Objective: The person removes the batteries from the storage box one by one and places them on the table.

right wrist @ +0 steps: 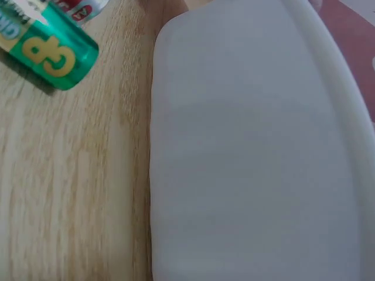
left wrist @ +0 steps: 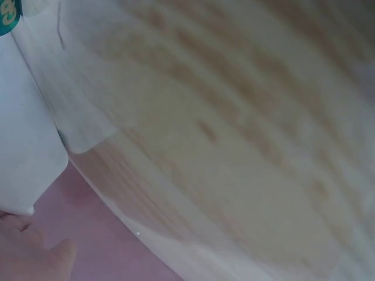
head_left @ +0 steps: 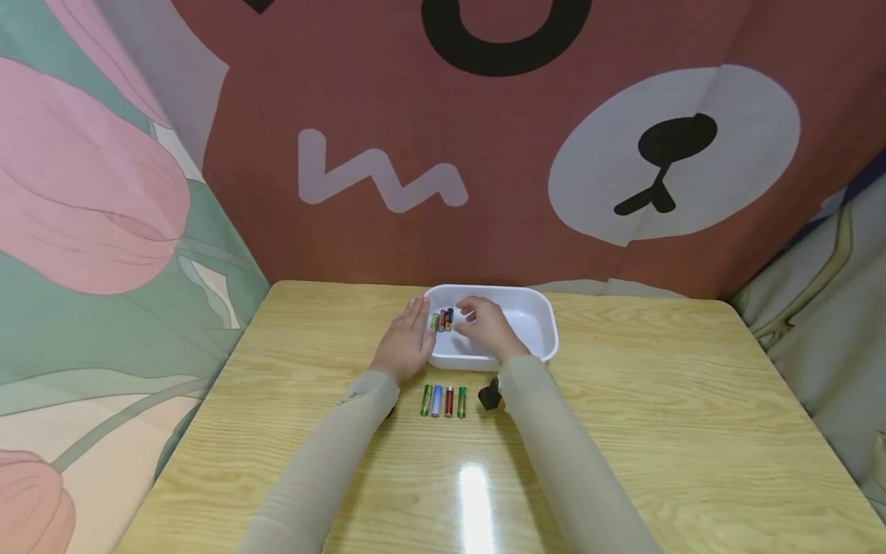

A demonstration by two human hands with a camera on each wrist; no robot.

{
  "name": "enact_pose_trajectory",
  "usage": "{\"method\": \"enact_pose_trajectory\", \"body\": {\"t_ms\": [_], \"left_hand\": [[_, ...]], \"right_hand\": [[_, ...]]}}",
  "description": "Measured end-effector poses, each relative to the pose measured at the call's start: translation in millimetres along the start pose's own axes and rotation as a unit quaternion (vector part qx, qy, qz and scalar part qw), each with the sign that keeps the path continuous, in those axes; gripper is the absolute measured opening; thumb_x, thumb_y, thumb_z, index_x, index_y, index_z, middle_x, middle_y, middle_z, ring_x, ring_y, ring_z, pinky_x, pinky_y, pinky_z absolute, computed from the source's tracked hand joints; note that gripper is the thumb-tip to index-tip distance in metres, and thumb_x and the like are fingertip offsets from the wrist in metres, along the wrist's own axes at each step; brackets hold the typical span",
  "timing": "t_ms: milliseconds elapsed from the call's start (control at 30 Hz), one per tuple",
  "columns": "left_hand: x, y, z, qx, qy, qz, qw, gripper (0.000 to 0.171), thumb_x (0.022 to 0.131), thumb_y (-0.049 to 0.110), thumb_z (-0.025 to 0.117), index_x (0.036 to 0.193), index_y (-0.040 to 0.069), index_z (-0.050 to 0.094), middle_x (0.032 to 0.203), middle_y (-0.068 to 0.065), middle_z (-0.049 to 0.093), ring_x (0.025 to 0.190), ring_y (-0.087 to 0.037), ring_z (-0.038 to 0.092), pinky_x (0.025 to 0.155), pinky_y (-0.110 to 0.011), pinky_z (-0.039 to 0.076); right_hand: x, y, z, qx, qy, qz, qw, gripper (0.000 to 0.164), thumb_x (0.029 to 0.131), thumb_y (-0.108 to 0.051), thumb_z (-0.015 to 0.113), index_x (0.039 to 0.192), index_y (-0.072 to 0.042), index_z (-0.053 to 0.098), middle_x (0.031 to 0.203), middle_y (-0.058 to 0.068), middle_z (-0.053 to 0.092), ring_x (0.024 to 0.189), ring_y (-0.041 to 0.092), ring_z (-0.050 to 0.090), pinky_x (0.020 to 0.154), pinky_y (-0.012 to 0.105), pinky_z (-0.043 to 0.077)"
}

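Near the far edge of the desk, a white tray has the person's left hand straight-fingered against its left rim and the right hand over its inside, fingers loosely bent, nothing visible in their grasp. Three batteries lie side by side toward the tray's left end; four loose batteries sit in a row off its near edge. The step looks like moving batteries singly; the next move probably calls for a light fingertip pinch.
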State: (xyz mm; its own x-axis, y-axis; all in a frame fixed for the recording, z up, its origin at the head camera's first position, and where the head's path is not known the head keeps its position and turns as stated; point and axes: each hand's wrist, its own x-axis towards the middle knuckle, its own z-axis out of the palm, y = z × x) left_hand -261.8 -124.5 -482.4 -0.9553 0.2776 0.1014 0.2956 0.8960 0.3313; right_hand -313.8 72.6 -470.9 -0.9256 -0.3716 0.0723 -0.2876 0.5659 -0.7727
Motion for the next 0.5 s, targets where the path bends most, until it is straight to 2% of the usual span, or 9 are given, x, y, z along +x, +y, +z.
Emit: {"method": "enact_pose_trajectory", "body": {"t_ms": [200,500], "left_hand": [[0.1,-1.0,-0.8,0.001,0.0,0.0,1.0,0.064,0.107,0.032,0.034,0.162,0.004,0.014,0.169,-0.013,0.014,0.156,-0.025,0.008,0.125,-0.049,0.02],[-0.7,-3.8,2.6,-0.004,0.018,0.017,0.9997,0.064,0.107,0.028,0.039,0.161,0.0,0.018,0.168,-0.016,0.018,0.155,-0.028,0.013,0.124,-0.05,0.023]], "right_hand": [[8.3,-5.2,4.5,-0.027,-0.016,0.014,0.999,0.046,0.088,-0.006,0.072,0.132,0.005,0.061,0.127,0.022,0.064,0.111,0.035,0.063,0.097,0.044,0.054],[19.6,-9.2,11.4,-0.065,-0.014,0.009,0.998,0.046,0.084,0.002,0.073,0.128,0.01,0.062,0.125,0.026,0.064,0.116,0.038,0.062,0.104,0.046,0.05]]}}
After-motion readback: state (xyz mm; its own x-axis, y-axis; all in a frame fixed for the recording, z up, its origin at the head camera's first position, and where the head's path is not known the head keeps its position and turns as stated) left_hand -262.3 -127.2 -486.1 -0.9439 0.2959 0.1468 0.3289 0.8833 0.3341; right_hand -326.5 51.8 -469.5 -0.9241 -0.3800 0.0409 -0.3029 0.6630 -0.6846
